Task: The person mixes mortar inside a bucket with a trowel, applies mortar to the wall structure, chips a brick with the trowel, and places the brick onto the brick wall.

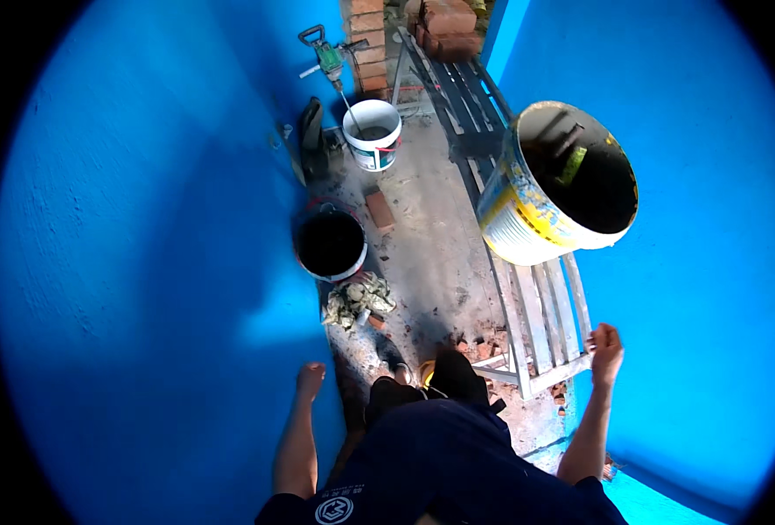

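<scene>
The bright blue painted wall (142, 289) fills the left side. Close against it hangs the left hand (309, 380), its fingers curled loosely together, holding nothing. Ahead of it on the dusty concrete floor (431, 254) lies a crumpled heap of pale rags or paper (357, 302), and just beyond that stands a round black bucket with a light rim (330, 245), dark inside. Further off, near the far end of the floor, a white plastic bucket (372, 133) holds the shaft of a green hand-held mixer drill (328, 59), which leans toward the red brick pillar (365, 44). A single loose red brick (379, 210) lies between the two buckets.

Down the middle, the person's dark shoes and legs (444, 376) stand among brick rubble. To their right a grey metal slatted platform (545, 315) runs along the floor's right edge; a large metal drum smeared with yellow and blue paint (562, 184) sits on it, tools inside. The right hand (606, 350) rests at the platform's near right corner, fingers bent together over its end rail, seemingly gripping it.

The platform looks stiff, and heavy with the drum on it; I would judge the end rail the sound place to hold. Another blue wall (711, 262) closes the right side.
</scene>
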{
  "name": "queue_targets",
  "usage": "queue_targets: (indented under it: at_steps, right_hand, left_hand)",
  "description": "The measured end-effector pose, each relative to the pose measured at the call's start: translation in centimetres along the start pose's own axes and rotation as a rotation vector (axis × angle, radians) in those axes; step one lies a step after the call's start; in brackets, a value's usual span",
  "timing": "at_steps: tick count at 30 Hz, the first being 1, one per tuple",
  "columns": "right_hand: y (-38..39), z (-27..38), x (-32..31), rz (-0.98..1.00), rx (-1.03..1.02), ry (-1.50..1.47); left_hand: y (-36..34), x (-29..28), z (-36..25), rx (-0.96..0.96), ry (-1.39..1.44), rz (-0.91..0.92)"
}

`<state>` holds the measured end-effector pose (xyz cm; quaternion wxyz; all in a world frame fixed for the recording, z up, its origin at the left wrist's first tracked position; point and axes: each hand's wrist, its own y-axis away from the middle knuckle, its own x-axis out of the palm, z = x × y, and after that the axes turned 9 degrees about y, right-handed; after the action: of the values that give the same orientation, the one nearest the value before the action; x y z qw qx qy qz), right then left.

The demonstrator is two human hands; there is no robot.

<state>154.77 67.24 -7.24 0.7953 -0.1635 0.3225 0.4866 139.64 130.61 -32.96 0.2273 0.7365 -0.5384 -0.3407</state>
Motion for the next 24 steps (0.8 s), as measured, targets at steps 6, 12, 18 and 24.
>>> queue_targets:
  at_steps: [6, 12, 18, 24]
  right_hand:
    - [-2.9, 11.6, -1.8, -0.318, -0.129, 0.138]
    - [-5.4, 21.0, -1.3, -0.366, -0.223, 0.108]
    - [-13.8, 26.4, 0.6, -0.253, -0.351, 0.236]
    - [-23.5, 29.6, 3.4, 0.039, -0.5, 0.511]
  left_hand:
    - [-3.0, -1.8, -7.8, 0.034, 0.294, -0.11]
    - [-5.8, 3.7, -8.2, -0.099, 0.241, 0.108]
    - [-8.2, 3.1, -8.9, -0.074, -0.08, 0.325]
    - [-18.1, -0.8, -14.7, -0.087, -0.676, 0.38]
